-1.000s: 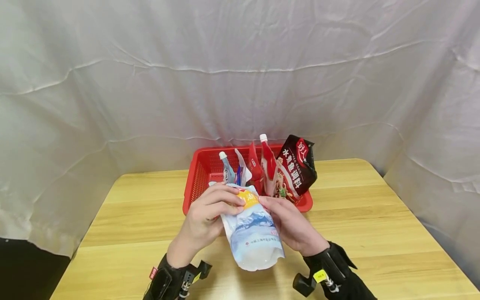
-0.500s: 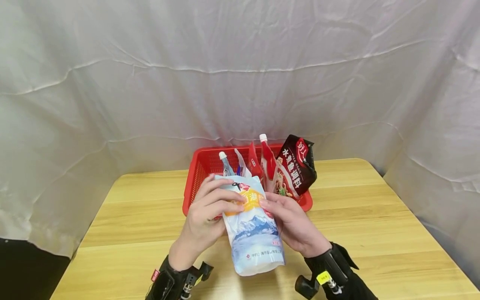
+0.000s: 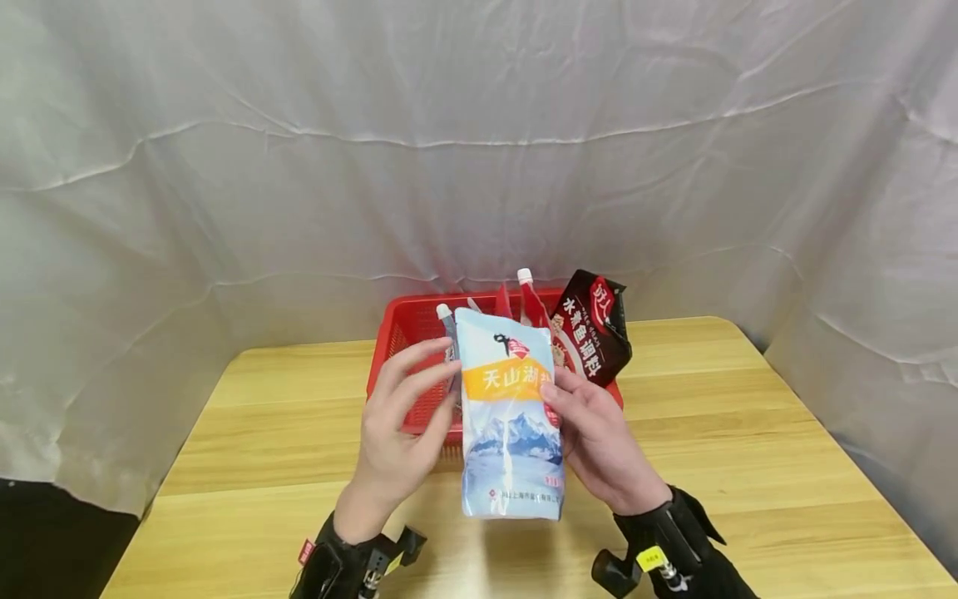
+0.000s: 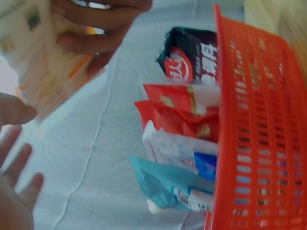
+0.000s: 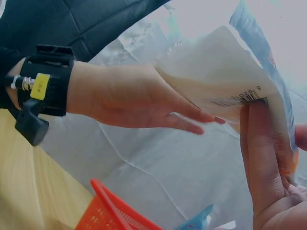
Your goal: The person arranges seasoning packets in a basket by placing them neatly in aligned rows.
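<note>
My right hand holds a blue-and-white pouch by its right side, with the thumb on the front and the fingers behind. The pouch has a yellow band and printed mountains, and stands upright, front towards me, above the table. Beside its left edge my left hand has its fingers spread and loosely bent, holding nothing. In the left wrist view the pouch shows its back, with left-hand fingers apart below it. The right wrist view shows a barcode on the pouch close to the right fingers.
A red plastic basket stands behind the pouch on the wooden table. Upright in it are a black seasoning packet, a white-capped red pouch, a light-blue capped pouch and other packets. A grey curtain hangs behind.
The pouch has tipped from leaning towards me to upright, its top rising and covering more of the basket. My left hand has let go and spread its fingers; the right still holds on.
</note>
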